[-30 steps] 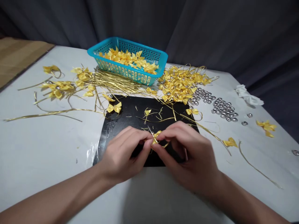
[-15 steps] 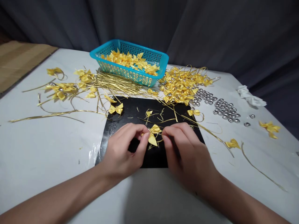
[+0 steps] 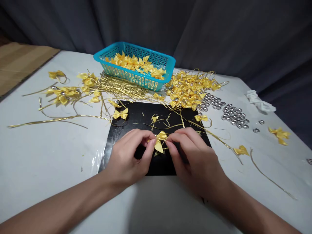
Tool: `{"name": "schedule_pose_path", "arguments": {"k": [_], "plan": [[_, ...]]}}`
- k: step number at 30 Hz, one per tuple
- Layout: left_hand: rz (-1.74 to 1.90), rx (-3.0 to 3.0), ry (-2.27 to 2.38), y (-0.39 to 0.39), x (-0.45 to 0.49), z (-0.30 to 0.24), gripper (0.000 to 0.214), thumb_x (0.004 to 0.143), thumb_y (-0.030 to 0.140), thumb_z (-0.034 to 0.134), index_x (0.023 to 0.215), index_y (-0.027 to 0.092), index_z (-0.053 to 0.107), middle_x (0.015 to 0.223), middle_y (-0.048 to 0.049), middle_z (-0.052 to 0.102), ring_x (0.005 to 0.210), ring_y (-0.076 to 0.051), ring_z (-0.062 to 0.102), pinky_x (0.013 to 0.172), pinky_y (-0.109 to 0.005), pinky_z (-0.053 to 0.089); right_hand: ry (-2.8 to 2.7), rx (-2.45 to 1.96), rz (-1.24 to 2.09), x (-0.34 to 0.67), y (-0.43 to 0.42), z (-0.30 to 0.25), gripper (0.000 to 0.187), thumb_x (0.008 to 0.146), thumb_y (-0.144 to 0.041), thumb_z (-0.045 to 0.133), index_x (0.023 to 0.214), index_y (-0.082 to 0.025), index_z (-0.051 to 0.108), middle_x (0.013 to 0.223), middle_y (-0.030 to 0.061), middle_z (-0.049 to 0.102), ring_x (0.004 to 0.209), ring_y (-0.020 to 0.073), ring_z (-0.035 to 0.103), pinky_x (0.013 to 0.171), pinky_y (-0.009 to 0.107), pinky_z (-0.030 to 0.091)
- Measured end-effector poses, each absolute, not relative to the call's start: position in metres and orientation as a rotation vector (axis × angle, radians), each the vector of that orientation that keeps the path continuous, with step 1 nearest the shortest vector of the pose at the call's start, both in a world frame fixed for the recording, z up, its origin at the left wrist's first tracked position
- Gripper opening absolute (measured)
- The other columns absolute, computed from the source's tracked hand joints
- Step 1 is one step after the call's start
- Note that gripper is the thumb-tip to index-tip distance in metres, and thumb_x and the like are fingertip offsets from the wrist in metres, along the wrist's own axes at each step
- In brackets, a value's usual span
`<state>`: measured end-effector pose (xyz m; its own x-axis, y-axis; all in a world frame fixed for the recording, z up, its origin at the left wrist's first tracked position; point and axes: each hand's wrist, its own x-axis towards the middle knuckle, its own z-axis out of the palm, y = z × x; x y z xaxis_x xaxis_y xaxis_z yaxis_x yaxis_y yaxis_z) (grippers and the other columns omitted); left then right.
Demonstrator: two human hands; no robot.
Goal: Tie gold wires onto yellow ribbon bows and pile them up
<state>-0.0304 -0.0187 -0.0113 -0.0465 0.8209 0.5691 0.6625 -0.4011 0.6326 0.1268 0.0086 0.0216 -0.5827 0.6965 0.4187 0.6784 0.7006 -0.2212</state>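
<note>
Between thumb and fingers my left hand (image 3: pixel 133 154) pinches the left side of a yellow ribbon bow (image 3: pixel 159 146), just above the black mat (image 3: pixel 161 165). A small silver bead shows at the bow's middle, partly covered by my fingertips. My right hand (image 3: pixel 192 152) is closed in a pinch at the bow's right edge, where a thin gold cord (image 3: pixel 164 149) curves up to its fingertips. Scraps of gold cord and a loose yellow ribbon piece (image 3: pixel 154 119) lie on the mat beyond my hands.
Behind stands a blue basket (image 3: pixel 136 77) of yellow bows. Gold cords (image 3: pixel 122 87) lie before it, with a heap of beaded bows (image 3: pixel 187 89) to its right. Silver beads (image 3: pixel 235 115) and crumpled white material (image 3: pixel 260 101) are farther right. More bows (image 3: pixel 63 93) lie left.
My right hand has moved slightly left, its fingertips coming up to the bow's right edge. My left hand keeps its pinch on the bow. The view has shifted a little.
</note>
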Motion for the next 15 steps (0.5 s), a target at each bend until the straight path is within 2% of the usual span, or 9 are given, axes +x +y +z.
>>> {"name": "schedule_pose_path", "arguments": {"k": [8, 15], "plan": [[1.457, 1.938, 1.678, -0.0165, -0.0301, -0.0105, 0.008, 0.079, 0.010, 0.054, 0.076, 0.017, 0.057, 0.064, 0.0018, 0.060, 0.057, -0.009, 0.054, 0.056, -0.020, 0.048, -2.416, -0.983, -0.076, 0.1341, 0.0010, 0.0183, 0.014, 0.083, -0.011, 0.048, 0.095, -0.017, 0.047, 0.086, 0.0078, 0.056, 0.073, 0.0167, 0.058, 0.046, 0.026, 0.040], [1.446, 1.889, 1.679, -0.0162, -0.0301, -0.0108, 0.008, 0.080, 0.012, 0.054, 0.075, 0.017, 0.057, 0.065, 0.0014, 0.061, 0.057, -0.009, 0.055, 0.056, -0.021, 0.049, -2.383, -0.951, 0.014, 0.1349, 0.0021, 0.0217, 0.018, 0.083, -0.011, 0.045, 0.099, -0.019, 0.046, 0.090, 0.0080, 0.059, 0.071, 0.0152, 0.059, 0.048, 0.024, 0.043]]}}
